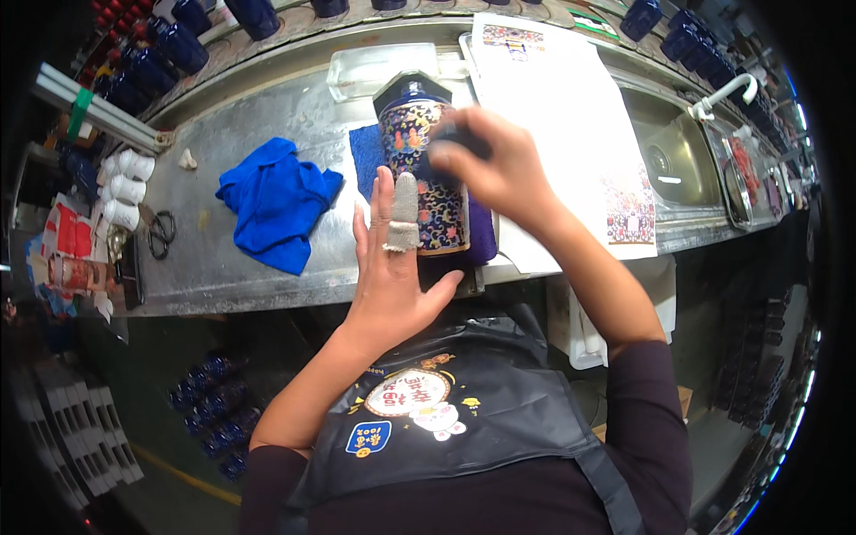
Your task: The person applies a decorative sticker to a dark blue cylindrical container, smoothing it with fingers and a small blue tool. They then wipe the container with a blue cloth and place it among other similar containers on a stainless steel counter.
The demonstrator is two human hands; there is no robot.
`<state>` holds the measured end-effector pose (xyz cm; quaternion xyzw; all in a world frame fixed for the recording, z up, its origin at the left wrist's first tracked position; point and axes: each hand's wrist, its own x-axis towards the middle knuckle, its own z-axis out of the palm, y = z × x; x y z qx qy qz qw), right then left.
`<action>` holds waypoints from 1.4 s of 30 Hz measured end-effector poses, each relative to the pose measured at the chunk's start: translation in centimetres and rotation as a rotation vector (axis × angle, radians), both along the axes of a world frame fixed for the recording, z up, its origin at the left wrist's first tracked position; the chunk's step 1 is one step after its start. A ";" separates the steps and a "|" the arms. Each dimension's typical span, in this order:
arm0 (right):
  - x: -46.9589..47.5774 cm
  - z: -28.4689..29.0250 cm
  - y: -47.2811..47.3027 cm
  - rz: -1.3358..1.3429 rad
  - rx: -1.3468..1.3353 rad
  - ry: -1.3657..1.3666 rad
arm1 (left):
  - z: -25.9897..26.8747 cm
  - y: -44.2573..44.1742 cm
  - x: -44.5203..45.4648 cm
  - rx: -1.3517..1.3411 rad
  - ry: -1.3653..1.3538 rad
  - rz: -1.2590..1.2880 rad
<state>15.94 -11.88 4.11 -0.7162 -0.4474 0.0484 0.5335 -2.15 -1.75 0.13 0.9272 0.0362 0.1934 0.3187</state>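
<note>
A dark blue bottle with a colourful floral pattern (445,217) lies on its side on the metal worktop, its neck pointing away from me. My left hand (394,267) rests flat along its left side, fingers extended, with a knitted cover on one finger. My right hand (491,157), blurred, grips a dark object (468,140) over the bottle's upper right part; what the object is cannot be told. Blue cloth (363,157) and purple cloth (481,231) show beside the bottle. A crumpled blue cloth (277,200) lies to the left.
Large white sheets with printed patterns (542,134) lie to the right, beside a sink (669,154) with a white faucet (725,97). A clear rectangular block or tray (381,67) stands behind. White cups (127,190) and black scissors (161,234) are at left. Blue bottles (177,47) line the back.
</note>
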 end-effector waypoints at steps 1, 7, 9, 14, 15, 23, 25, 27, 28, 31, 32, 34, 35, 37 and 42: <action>1.8 -0.1 1.9 -0.099 0.057 0.032 | 0.1 -0.2 0.6 0.021 -0.001 0.026; 2.7 -2.5 0.0 -0.127 0.302 -0.364 | -0.4 0.4 2.2 0.080 -0.103 0.087; -1.5 -3.3 -4.1 0.068 0.282 -0.490 | -1.0 0.8 2.4 -0.026 -0.088 0.081; -5.1 -3.7 -7.5 0.028 0.097 0.238 | -1.6 1.6 1.8 -0.309 0.080 0.043; -3.5 -3.5 -6.4 -0.023 0.021 0.123 | -1.7 1.7 1.7 -0.374 0.130 0.031; 2.4 -2.2 0.4 -0.223 0.368 -0.273 | -2.0 2.4 1.3 -0.282 0.270 -0.026; -1.0 -2.4 -3.0 -0.002 0.326 -0.490 | -2.1 2.6 1.3 -0.179 0.193 -0.013; -3.9 -3.0 -4.8 0.221 0.291 -0.241 | -2.4 2.7 1.4 -0.023 0.099 -0.033; -3.7 -3.2 -4.3 0.180 0.244 -0.210 | -2.5 2.7 1.4 -0.059 0.118 -0.038; -0.4 -2.5 -0.5 -0.034 0.238 -0.193 | -2.5 2.7 1.2 -0.027 0.162 -0.065; 1.6 -1.8 1.5 -0.137 0.199 -0.131 | -2.4 2.7 1.2 0.003 0.168 -0.068; 4.9 -0.4 3.5 -0.297 0.191 -0.016 | -2.2 2.9 1.1 0.048 0.191 -0.082; 5.4 0.2 3.6 -0.373 0.192 -0.134 | -2.1 2.9 1.1 0.048 0.192 -0.088; 4.4 0.7 2.3 -0.291 0.229 0.081 | -2.2 3.2 1.2 0.055 0.224 -0.111; 1.7 -0.1 1.4 -0.179 0.201 -0.176 | -2.8 3.6 1.4 0.022 0.172 -0.146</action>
